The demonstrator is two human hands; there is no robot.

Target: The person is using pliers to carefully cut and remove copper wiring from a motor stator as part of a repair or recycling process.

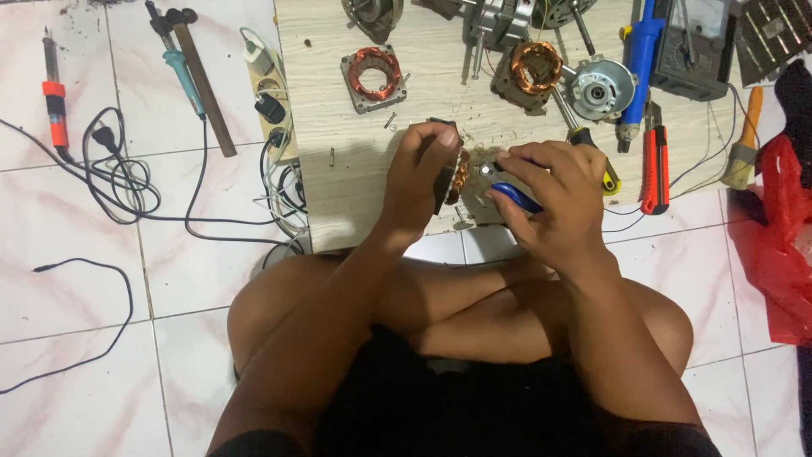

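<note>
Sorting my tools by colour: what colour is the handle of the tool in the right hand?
Blue, on the tool handle in the right hand, seen in the head view.

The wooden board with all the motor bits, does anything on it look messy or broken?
Yes. Small screws lie loose on the wooden board, and brownish crumbs sit near the left hand and right hand. The copper-wound motor parts lie apart, taken to pieces.

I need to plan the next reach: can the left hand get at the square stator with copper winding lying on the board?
Probably yes: the square stator lies uncovered beyond the left hand with bare board between, but that hand is gripping a motor part.
</note>
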